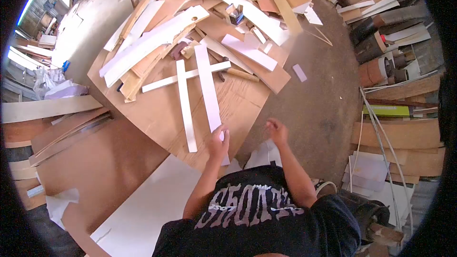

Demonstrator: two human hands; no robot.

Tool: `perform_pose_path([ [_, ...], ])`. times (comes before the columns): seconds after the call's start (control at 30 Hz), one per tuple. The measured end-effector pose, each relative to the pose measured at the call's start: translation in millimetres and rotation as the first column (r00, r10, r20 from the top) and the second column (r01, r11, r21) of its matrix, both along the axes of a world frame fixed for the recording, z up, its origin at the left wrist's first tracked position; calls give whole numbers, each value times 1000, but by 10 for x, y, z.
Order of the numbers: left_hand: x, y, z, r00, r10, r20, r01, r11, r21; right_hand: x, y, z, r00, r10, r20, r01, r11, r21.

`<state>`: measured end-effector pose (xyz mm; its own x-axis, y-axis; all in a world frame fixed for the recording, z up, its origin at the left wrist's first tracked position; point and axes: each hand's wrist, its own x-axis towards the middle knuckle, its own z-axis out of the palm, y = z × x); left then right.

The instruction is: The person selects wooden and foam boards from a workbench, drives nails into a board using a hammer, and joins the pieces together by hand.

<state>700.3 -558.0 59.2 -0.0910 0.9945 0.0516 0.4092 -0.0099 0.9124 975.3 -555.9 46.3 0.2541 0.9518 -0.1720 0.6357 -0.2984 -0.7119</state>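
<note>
My left hand (218,143) is closed around the near end of a long white board (206,83), with the thumb on its top face. That board lies across a white crosspiece strip (164,82), beside a narrower white strip (186,109) that also crosses it. My right hand (277,131) is held apart, to the right of the table's edge. Its fingers are curled together, and anything between them is too small to make out. A hammer (243,74) with a wooden handle rests near the crosspiece's right end.
A wooden worktable (157,114) carries a heap of boards and offcuts (157,38) at its far side. A small box (234,15) sits among them. One offcut (300,73) lies on the floor at right. Stacked panels (395,133) line the right, and a white sheet (147,209) leans at front left.
</note>
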Motion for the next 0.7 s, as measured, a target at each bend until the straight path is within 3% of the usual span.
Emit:
perform_pose_path([
  [0.07, 104, 194, -100, 1000, 3, -19, -3, 1000, 23, 241, 142, -107, 878, -197, -436, 224, 975, 10],
  [0.2, 352, 417, -57, 992, 60, -112, -61, 998, -4, 521, 624, 115, 830, -186, -525, 198, 980, -34],
  [0.33, 703, 602, 36, 953, 213, -216, -224, 974, -30, 727, 1363, -150, 950, 83, -300, -92, 996, -16],
  [0.4, 900, 666, 99, 946, 322, -42, -324, 923, -209, 708, 1634, -116, 952, 187, -240, -190, 982, 13],
  [0.47, 1122, 779, 227, 934, 352, -68, -358, 910, -208, 681, 1950, 199, 908, 365, 207, -416, 850, 325],
  [0.5, 1251, 818, 287, 919, 389, -65, -393, 894, -214, 675, 2113, 283, 910, 366, 196, -413, 852, 321],
  [0.57, 1451, 916, 374, 917, 392, -70, -398, 893, -210, 694, 2387, 402, 965, 191, 178, -248, 884, 397],
  [0.6, 1531, 991, 400, 915, 397, -67, -403, 896, -188, 734, 2512, 362, 962, 209, 177, -265, 876, 403],
  [0.67, 1562, 1093, 354, 917, 392, -74, -398, 896, -195, 715, 2789, 205, 923, 233, 307, -302, 931, 203],
  [0.7, 1527, 1119, 307, 929, 362, -82, -371, 903, -219, 691, 2883, 170, 925, 239, 296, -310, 925, 219],
])
